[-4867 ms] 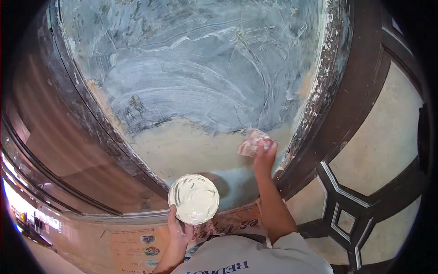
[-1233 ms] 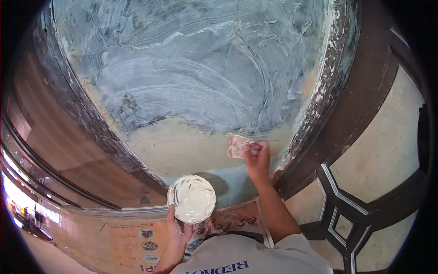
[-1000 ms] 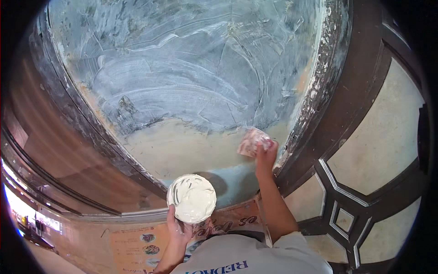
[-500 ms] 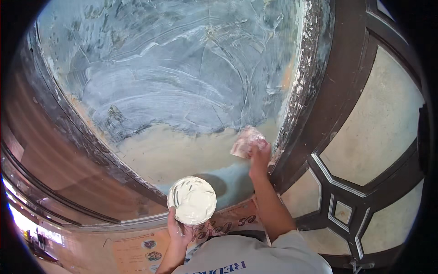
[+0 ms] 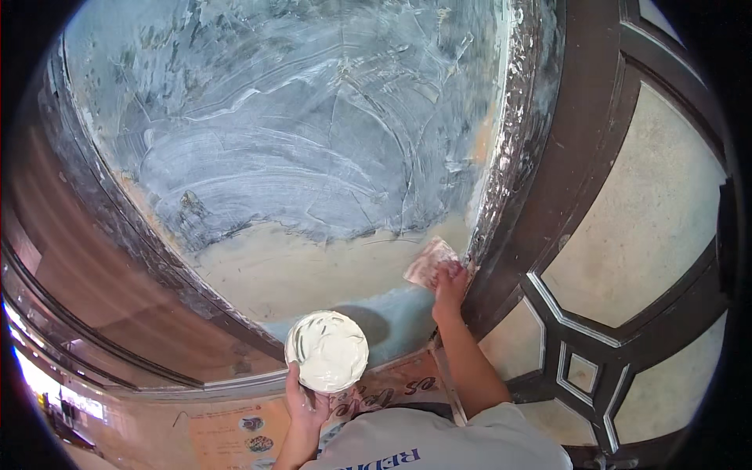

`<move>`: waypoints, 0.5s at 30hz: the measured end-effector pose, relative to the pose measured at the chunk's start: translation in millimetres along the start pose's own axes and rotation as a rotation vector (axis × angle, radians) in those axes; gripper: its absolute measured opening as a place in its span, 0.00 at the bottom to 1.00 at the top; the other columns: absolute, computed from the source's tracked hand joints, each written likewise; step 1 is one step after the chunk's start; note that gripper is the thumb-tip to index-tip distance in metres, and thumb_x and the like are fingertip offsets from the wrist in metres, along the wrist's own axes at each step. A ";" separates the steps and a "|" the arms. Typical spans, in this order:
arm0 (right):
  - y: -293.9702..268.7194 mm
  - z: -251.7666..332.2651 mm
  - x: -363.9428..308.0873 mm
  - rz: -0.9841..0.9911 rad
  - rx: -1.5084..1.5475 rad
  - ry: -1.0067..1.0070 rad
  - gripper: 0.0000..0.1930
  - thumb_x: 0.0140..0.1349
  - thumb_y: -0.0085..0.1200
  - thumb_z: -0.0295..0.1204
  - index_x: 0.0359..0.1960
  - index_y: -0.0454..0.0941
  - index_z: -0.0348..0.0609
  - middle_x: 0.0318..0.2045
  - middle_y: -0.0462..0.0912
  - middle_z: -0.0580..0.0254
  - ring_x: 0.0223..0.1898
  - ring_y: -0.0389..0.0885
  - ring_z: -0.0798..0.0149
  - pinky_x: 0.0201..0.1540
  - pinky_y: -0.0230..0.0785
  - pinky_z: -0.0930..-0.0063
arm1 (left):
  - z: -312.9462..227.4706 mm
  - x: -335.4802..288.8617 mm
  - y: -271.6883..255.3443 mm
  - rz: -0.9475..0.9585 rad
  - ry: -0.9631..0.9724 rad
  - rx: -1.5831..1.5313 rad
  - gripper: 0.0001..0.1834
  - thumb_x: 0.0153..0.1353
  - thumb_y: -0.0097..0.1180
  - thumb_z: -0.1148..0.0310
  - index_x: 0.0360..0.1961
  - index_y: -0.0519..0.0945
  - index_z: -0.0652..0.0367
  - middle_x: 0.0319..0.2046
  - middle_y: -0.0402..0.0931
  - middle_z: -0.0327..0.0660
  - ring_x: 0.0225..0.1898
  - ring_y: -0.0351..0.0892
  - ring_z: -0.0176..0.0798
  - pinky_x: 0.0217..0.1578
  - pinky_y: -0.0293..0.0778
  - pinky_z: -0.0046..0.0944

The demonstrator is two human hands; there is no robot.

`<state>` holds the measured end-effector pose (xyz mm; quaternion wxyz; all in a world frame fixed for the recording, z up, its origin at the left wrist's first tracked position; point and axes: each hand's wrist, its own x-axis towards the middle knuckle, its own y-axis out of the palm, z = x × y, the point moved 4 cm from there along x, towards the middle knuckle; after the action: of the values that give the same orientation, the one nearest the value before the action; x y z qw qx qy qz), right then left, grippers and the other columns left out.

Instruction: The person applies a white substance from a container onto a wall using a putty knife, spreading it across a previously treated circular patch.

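In my left hand is a round tub of white paste, held from below and the left side with its top facing up. My right hand grips a flat, squarish spreader smeared with pinkish-white paste. The spreader is at the lower right of a wall panel, against or very close to a beige band of coating. Above that band the panel is blue-grey with streaky white smears; a pale blue strip shows beneath it.
A dark, paste-flecked frame borders the panel on the right. Beyond it stands a dark wooden lattice with cream panels. Brown glossy panelling curves along the left. Printed sheeting lies below, near my body.
My right hand and the spreader have moved slightly down and to the right along the beige band. The tub in my left hand sits marginally lower in view.
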<state>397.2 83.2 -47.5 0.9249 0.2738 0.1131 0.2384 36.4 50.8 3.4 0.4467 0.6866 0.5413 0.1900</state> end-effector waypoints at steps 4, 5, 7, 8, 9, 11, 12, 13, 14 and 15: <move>11.9 19.8 -11.3 0.110 -0.042 -0.134 0.21 0.64 0.59 0.31 0.54 0.63 0.41 0.48 0.75 0.60 0.44 0.77 0.64 0.46 0.74 0.71 | 5.5 -1.6 -2.4 0.006 0.030 0.021 0.29 0.72 0.43 0.56 0.67 0.61 0.62 0.65 0.66 0.50 0.63 0.70 0.49 0.62 0.71 0.51; 15.1 17.5 -6.0 0.103 -0.043 -0.138 0.21 0.64 0.59 0.31 0.54 0.63 0.41 0.48 0.75 0.60 0.44 0.77 0.64 0.46 0.74 0.71 | 7.8 0.2 -1.7 0.010 0.023 0.023 0.29 0.72 0.43 0.56 0.67 0.61 0.62 0.65 0.66 0.50 0.63 0.70 0.49 0.62 0.71 0.51; 30.0 15.9 3.0 0.309 -0.484 -0.478 0.20 0.64 0.59 0.32 0.53 0.65 0.40 0.48 0.75 0.58 0.44 0.77 0.63 0.46 0.73 0.70 | 14.4 3.1 -1.4 -0.003 -0.021 -0.010 0.28 0.72 0.43 0.56 0.67 0.62 0.62 0.64 0.67 0.49 0.63 0.70 0.49 0.61 0.72 0.51; 42.7 22.3 -2.1 0.324 -0.488 -0.471 0.20 0.64 0.59 0.32 0.53 0.65 0.40 0.48 0.75 0.58 0.44 0.77 0.63 0.46 0.73 0.70 | 13.1 -1.1 6.5 0.014 0.009 0.013 0.28 0.72 0.43 0.56 0.66 0.62 0.62 0.63 0.68 0.49 0.62 0.71 0.48 0.61 0.72 0.51; 59.4 37.3 -15.2 0.347 -0.634 -0.423 0.20 0.64 0.59 0.32 0.52 0.65 0.39 0.46 0.75 0.58 0.44 0.77 0.62 0.48 0.72 0.70 | 13.4 -1.9 4.2 0.000 0.018 0.006 0.28 0.72 0.43 0.56 0.66 0.62 0.62 0.63 0.68 0.49 0.62 0.71 0.48 0.61 0.72 0.51; 54.7 35.2 -9.5 0.352 -0.782 -0.382 0.19 0.65 0.58 0.32 0.51 0.65 0.37 0.45 0.76 0.57 0.45 0.76 0.62 0.50 0.71 0.69 | 15.3 -0.9 5.3 -0.019 0.038 0.033 0.28 0.72 0.44 0.55 0.66 0.63 0.63 0.63 0.68 0.49 0.61 0.72 0.48 0.61 0.73 0.51; 31.0 18.0 10.8 0.278 -0.512 -0.349 0.18 0.66 0.57 0.33 0.51 0.65 0.39 0.45 0.76 0.60 0.45 0.76 0.64 0.48 0.71 0.70 | 17.9 -0.9 11.1 -0.042 0.016 0.024 0.29 0.71 0.44 0.55 0.66 0.63 0.63 0.63 0.68 0.49 0.61 0.73 0.48 0.60 0.73 0.50; 12.7 6.1 21.6 0.214 -0.239 -0.313 0.17 0.67 0.56 0.33 0.52 0.65 0.42 0.46 0.76 0.64 0.45 0.76 0.66 0.46 0.71 0.72 | 20.6 -0.4 10.8 -0.039 0.011 0.022 0.29 0.71 0.44 0.55 0.66 0.63 0.63 0.63 0.68 0.49 0.61 0.73 0.48 0.60 0.73 0.50; -0.1 -2.8 20.9 0.087 -0.118 -0.177 0.17 0.68 0.55 0.34 0.53 0.64 0.44 0.43 0.76 0.67 0.43 0.76 0.66 0.46 0.71 0.71 | 21.3 -0.2 7.2 -0.044 0.033 -0.009 0.29 0.71 0.45 0.55 0.66 0.63 0.63 0.63 0.68 0.49 0.61 0.73 0.48 0.60 0.73 0.50; -6.3 -3.1 15.7 0.097 -0.122 -0.173 0.17 0.68 0.55 0.34 0.53 0.64 0.44 0.43 0.76 0.67 0.43 0.76 0.66 0.46 0.71 0.71 | 21.7 -0.6 3.7 -0.052 0.056 -0.040 0.29 0.71 0.45 0.55 0.66 0.63 0.63 0.63 0.68 0.49 0.61 0.72 0.48 0.60 0.73 0.49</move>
<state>412.1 87.9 -54.9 0.9336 0.2415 0.0049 0.2646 54.4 41.4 -4.8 0.4498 0.6575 0.5674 0.2083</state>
